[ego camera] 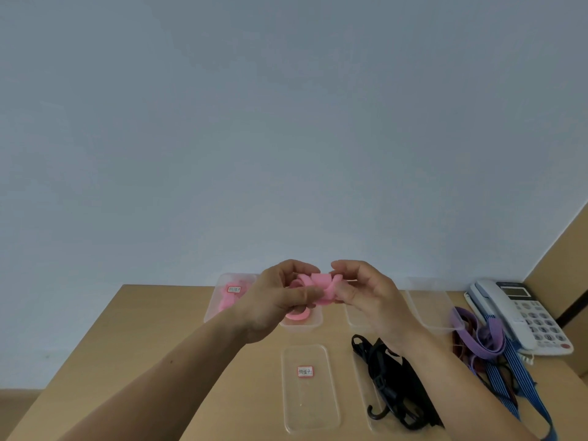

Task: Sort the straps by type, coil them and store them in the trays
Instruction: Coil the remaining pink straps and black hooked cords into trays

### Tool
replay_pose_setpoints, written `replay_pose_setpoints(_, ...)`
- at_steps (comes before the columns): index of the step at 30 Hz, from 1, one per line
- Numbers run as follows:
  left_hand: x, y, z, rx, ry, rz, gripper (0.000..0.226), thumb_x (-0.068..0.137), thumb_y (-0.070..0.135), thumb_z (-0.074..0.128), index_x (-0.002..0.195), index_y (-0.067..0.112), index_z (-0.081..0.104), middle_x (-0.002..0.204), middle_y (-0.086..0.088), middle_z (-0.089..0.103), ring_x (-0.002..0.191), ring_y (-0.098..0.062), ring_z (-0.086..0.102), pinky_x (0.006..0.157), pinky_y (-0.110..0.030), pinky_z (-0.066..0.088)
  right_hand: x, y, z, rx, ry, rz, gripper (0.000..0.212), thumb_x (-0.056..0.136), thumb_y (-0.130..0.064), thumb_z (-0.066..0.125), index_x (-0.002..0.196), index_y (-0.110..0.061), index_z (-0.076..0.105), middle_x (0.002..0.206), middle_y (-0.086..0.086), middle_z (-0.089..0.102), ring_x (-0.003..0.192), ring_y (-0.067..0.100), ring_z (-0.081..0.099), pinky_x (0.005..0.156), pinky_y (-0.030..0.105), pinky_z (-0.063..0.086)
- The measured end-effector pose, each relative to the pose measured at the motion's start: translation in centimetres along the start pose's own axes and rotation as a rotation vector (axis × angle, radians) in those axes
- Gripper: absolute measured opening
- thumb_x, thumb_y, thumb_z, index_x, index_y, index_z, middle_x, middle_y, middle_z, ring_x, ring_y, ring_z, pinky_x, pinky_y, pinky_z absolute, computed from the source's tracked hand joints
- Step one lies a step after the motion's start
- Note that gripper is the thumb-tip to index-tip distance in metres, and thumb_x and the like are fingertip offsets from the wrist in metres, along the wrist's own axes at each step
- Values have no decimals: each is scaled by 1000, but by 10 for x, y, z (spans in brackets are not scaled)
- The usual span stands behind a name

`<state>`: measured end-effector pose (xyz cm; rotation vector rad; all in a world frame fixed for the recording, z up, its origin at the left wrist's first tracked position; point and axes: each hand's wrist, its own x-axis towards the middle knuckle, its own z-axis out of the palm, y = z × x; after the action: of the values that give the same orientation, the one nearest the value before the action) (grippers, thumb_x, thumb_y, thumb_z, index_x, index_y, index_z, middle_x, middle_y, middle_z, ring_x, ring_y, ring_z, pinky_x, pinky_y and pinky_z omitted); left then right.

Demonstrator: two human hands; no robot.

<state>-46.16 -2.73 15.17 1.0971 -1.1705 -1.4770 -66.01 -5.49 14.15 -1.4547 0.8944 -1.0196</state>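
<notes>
A pink strap (321,286) is held in the air above the desk, partly coiled into loops. My left hand (280,297) grips its left side and my right hand (366,294) pinches its right side. Below my hands stands a clear tray (313,323) with a pink coil (297,315) in it. A tray at the far left (219,300) holds more pink straps under a red-edged label. Black straps with hooks (391,383) lie over a clear tray (362,380) near my right forearm. Purple, blue striped and reddish straps (490,342) lie in a heap at the right.
A clear labelled lid or tray (310,405) lies near the front middle of the wooden desk (159,345). Two more clear trays (432,310) stand at the back right. A white desk phone (525,313) sits at the far right by a wooden panel. A pale wall rises behind.
</notes>
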Motion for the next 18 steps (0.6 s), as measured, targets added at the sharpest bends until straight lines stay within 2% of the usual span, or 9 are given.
replay_pose_setpoints(2,1,-2,-2,11,-12,17,42,70,5,80,108,9,63,101,-18,65,89,-29,60,83,-40,45,1,0,-1,-11,2,18,24,89,-14,71,112,-19,69,98,3,75,87,22,72,84,30,56)
replay_pose_setpoints(4,1,-3,-3,33,-8,10,46,69,4,79,111,11,63,106,-24,65,91,-29,61,86,-41,45,2,2,-1,-56,11,13,23,87,-9,73,107,-21,70,90,-1,75,80,17,71,77,24,54)
replay_pose_setpoints(7,1,-1,-2,62,-22,-61,54,68,7,77,119,12,60,104,-23,64,87,-26,60,84,-35,47,3,3,3,-96,35,-4,24,85,-7,75,103,-23,71,84,-4,74,77,14,69,75,23,52)
replay_pose_setpoints(9,0,2,-1,100,-87,-85,51,72,9,75,120,3,61,101,-19,63,84,-23,56,77,-29,46,3,4,4,-95,44,-6,22,85,-10,75,103,-23,71,81,-2,74,73,14,68,75,25,53)
replay_pose_setpoints(13,-3,7,-3,32,-91,-90,39,75,15,65,101,-14,60,87,-14,51,72,-20,47,61,-23,43,0,-1,0,70,-17,29,26,80,-28,72,102,-16,76,91,11,75,75,22,68,71,30,56)
replay_pose_setpoints(15,-4,9,-5,-61,-76,-107,32,73,16,63,96,-5,59,88,-15,44,71,-21,45,61,-25,42,0,-4,-5,200,-108,43,22,85,-21,68,103,-12,77,99,15,74,83,23,69,70,30,56)
replay_pose_setpoints(18,-5,9,-7,-140,-88,-139,28,75,16,62,93,-4,71,85,-16,56,67,-21,48,63,-28,42,-1,-4,-8,188,-181,28,22,84,-13,68,105,-14,77,101,14,74,86,21,69,70,28,54)
